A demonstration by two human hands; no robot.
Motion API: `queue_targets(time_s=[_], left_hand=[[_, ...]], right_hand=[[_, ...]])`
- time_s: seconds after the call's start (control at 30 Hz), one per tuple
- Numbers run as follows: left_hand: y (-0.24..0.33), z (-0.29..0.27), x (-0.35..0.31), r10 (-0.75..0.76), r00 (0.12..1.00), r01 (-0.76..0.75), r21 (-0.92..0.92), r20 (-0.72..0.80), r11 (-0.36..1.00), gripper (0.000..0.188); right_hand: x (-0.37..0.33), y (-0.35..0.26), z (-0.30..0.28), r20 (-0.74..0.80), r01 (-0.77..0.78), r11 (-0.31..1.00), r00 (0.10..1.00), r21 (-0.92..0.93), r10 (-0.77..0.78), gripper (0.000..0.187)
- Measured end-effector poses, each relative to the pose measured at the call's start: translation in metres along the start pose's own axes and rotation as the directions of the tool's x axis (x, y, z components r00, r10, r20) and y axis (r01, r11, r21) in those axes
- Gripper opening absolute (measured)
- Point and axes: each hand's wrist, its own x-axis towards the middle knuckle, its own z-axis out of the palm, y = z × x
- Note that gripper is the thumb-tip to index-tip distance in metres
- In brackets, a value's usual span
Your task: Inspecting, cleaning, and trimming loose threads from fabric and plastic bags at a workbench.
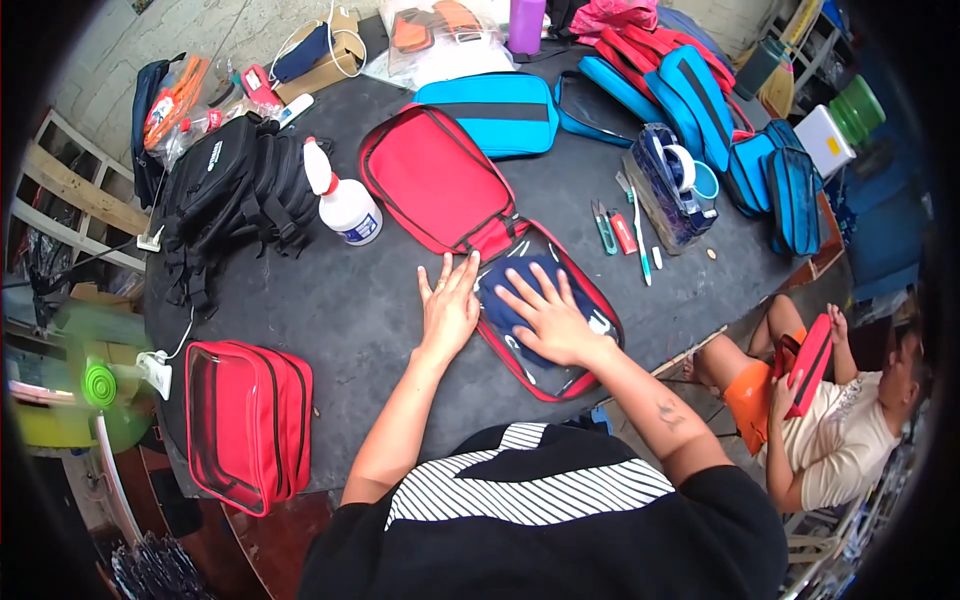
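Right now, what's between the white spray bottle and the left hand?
Head view: only bare dark tabletop lies between the white spray bottle and the left hand. The open red pouch sits just beside that stretch, not in it.

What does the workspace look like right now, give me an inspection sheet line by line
Surface: dark round table, crowded along its far edge.
Job's things: open red pouch lying flat; blue cloth on its clear-windowed half.
Clutter: white spray bottle, black backpack, closed red bag, blue bags, tape dispenser, snips.
Grippers: left hand flat on the table touching the pouch's edge; right hand flat on the cloth.
Cables: white cord to a plug at the table's left rim.
Surroundings: green fan at left; seated person at right holding a red pouch.
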Motion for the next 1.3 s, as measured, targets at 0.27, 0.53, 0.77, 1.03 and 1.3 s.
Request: queue_targets(time_s=[0.27, 0.53, 0.77, 1.03, 1.3], left_hand=[[-0.006, 0.004, -0.003, -0.035, 0.998, 0.037, 0.06, -0.047, 0.998, 0.058], [0.02, -0.035, -0.029, 0.412, 0.865, -0.498, -0.401, -0.285, 0.769, 0.047], [0.061, -0.032, -0.036, -0.37, 0.879, 0.003, -0.773, -0.3, 0.634, 0.023], [-0.008, -0.011, -0.016, -0.625, 0.768, 0.448, -0.579, -0.141, 0.681, 0.031], [-0.012, -0.01, -0.022, -0.622, 0.767, 0.463, -0.536, -0.158, 0.706, 0.03]], right_hand=[[-0.075, -0.002, -0.047, 0.343, 0.256, 0.96, 0.897, 0.112, -0.279, 0.049], [-0.081, -0.004, -0.145, 0.311, -0.148, 0.773, 0.948, 0.616, -0.067, 0.036], [-0.014, 0.015, -0.241, -0.677, 0.071, 0.928, 0.705, 0.366, 0.213, 0.048], [0.077, -0.05, -0.07, 0.06, 0.095, 0.992, 0.993, 0.081, -0.1, 0.081], [0.164, -0.021, 0.042, -0.254, 0.141, 0.987, 0.955, -0.077, -0.156, 0.067]])
